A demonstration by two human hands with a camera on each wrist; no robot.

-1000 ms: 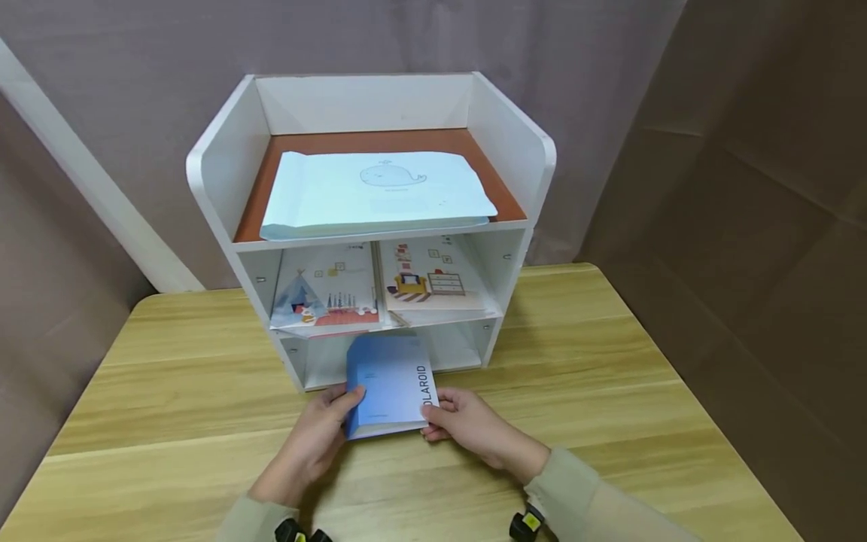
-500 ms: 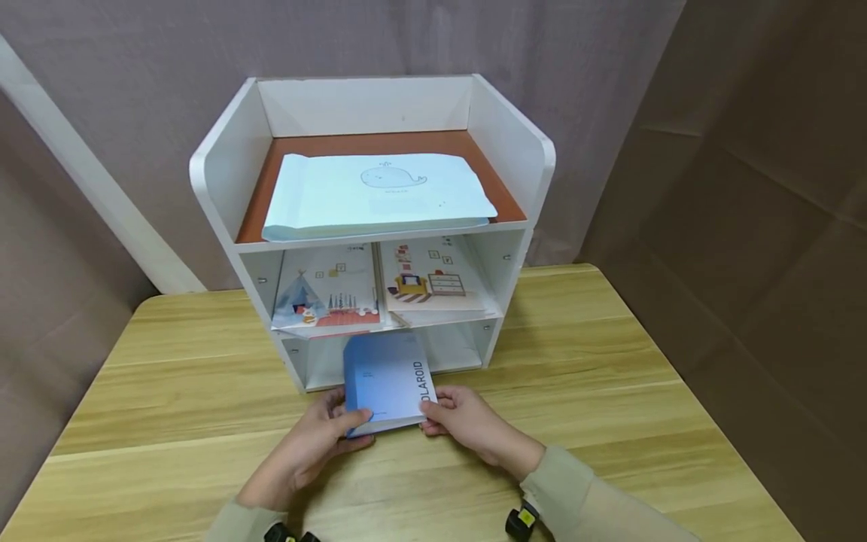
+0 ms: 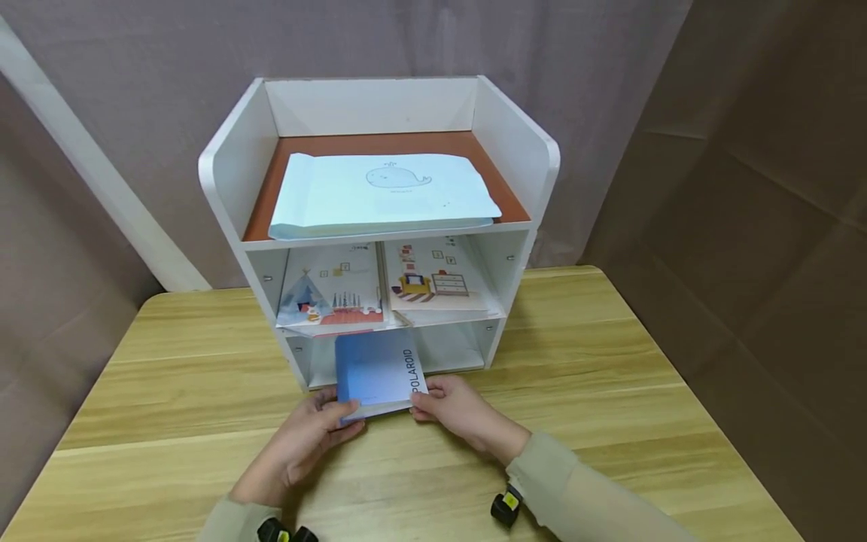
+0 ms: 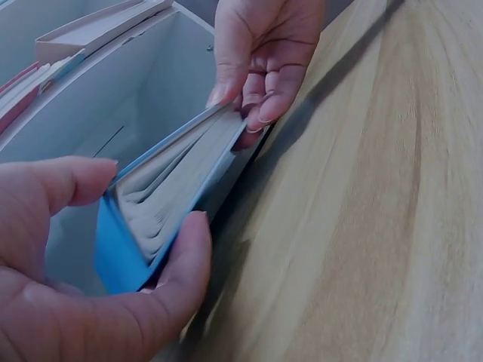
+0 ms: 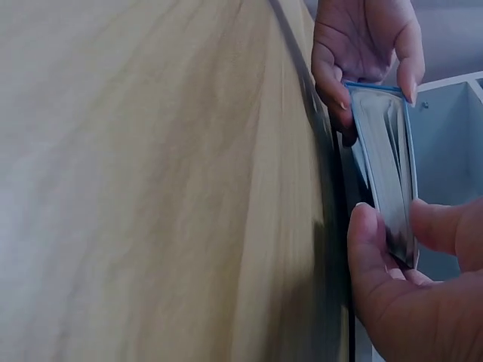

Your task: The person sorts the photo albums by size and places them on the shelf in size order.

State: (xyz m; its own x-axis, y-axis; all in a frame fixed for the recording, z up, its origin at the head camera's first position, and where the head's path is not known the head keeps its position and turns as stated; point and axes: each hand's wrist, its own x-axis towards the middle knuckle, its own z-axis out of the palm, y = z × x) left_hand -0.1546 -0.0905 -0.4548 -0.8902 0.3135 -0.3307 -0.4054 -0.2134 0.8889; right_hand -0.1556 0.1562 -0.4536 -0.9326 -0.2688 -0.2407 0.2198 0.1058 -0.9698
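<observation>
A blue photo album [image 3: 379, 373] marked POLAROID is tilted at the mouth of the bottom compartment of a white shelf unit [image 3: 271, 241], its far end under the middle shelf. My left hand [image 3: 305, 440] grips its left near corner, thumb on the cover and fingers beneath. On the other side my right hand [image 3: 463, 414] pinches the right edge. In the left wrist view, the album's page edges [image 4: 181, 181] show between the two covers, slightly fanned. The right wrist view shows both hands [image 5: 423, 279] holding the album's opposite ends.
On the brown top shelf [image 3: 372, 143] lies a pale blue folder-like pad [image 3: 386, 192] with a whale drawing. Two illustrated booklets [image 3: 332, 290] fill the middle shelf side by side. The unit stands on a wooden table [image 3: 576, 421] before a grey curtain [image 3: 576, 75].
The album has shifted left and slightly farther into the bottom compartment, both hands moving with it. My left hand has taken a fuller grip, fingers now under the near edge.
</observation>
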